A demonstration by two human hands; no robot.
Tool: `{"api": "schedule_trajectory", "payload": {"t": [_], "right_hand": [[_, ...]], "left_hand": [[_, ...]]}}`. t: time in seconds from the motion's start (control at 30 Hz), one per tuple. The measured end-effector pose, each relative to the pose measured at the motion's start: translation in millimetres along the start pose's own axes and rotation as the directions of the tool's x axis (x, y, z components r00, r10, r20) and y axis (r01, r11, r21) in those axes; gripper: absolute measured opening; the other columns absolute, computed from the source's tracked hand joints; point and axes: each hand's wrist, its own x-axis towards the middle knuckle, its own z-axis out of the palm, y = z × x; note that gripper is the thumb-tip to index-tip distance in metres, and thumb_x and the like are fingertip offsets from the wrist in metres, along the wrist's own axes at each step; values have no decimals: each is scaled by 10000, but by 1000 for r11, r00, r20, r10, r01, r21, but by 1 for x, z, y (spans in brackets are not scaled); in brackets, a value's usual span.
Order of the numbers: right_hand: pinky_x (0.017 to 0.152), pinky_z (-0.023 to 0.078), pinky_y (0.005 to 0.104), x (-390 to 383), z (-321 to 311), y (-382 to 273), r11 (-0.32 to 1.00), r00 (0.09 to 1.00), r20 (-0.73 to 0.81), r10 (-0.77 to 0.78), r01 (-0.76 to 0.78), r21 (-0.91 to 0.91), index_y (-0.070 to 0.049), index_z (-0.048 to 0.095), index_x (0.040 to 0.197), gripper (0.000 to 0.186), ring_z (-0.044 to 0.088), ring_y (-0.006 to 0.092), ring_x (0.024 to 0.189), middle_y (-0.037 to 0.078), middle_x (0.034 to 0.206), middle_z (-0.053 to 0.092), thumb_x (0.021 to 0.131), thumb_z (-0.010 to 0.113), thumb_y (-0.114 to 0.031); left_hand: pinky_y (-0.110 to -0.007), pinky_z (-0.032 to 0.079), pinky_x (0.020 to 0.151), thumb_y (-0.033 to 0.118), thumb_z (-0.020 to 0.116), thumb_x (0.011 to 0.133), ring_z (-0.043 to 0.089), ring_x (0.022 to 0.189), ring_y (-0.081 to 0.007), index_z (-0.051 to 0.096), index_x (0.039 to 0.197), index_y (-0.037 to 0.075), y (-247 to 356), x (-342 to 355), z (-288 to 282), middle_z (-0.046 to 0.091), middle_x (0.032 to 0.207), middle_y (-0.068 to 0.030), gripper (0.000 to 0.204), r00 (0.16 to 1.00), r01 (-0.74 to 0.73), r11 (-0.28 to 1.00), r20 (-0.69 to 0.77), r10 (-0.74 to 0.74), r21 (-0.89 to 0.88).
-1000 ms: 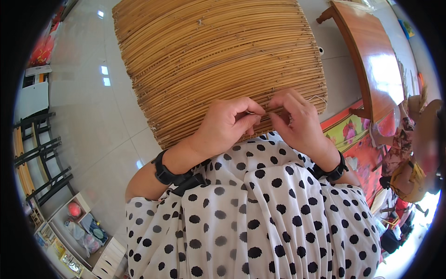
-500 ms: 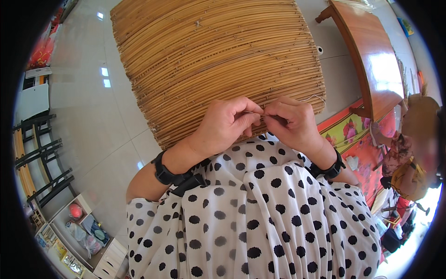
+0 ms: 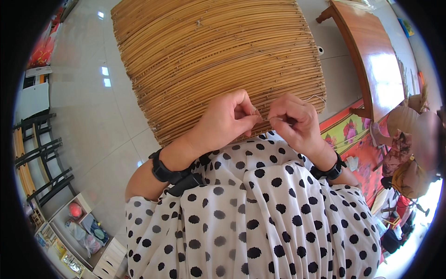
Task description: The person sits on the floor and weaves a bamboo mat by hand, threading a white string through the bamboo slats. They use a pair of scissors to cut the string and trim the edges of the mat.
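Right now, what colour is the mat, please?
The mat is golden brown, with some darker strips; the head view shows it best.

Honey-brown right across the bamboo-slat mat (image 3: 218,51), folks, ribbed with darker lines, and a white thread (image 3: 317,97) showing up against it! Bold stuff on the garment (image 3: 253,209): black polka dots scattered over white. Plain black for the left wristband (image 3: 160,169), black again for the right wristband (image 3: 335,168). Glossy pale grey on the floor tiles (image 3: 93,121). Reddish brown gleams on the wooden table (image 3: 364,44), and what a floral sheet (image 3: 349,130): pink blossoms on yellow-green, coral red around them! Bright pinkish red, that ball (image 3: 75,210).
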Motion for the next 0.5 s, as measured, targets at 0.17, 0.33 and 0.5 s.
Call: {"api": "schedule_trajectory", "payload": {"t": [0.17, 0.33, 0.5], "right_hand": [[546, 467, 297, 1, -7, -3, 991, 975, 215, -65, 87, -98, -43, 691, 847, 80, 589, 216, 614, 81, 812, 618, 784, 668, 1], [579, 511, 366, 0, -8, 5, 952, 992, 121, -18, 54, -300, -58, 698, 887, 95, 639, 317, 682, 99, 844, 650, 793, 688, -46], [611, 535, 385, -1, 0, 8, 908, 995, 86, -54, 84, -409, -58, 692, 949, 149, 652, 320, 703, 108, 852, 648, 803, 677, -32]], "left_hand": [[-242, 515, 581, -42, 692, 859, 619, 683, -77, 557, 812, 1, -6, 1, -2, 676, 825, -51, 150, 998, -53, 998, 17, 54, -43], [-225, 515, 639, -87, 698, 815, 624, 717, -76, 555, 775, 29, -8, -2, 1, 685, 908, -69, 188, 997, -76, 973, -14, 81, 216], [-280, 523, 591, -67, 716, 697, 636, 669, -211, 568, 779, 27, -8, 2, -2, 644, 846, -103, 193, 793, -492, 380, 224, 566, 783]]}}
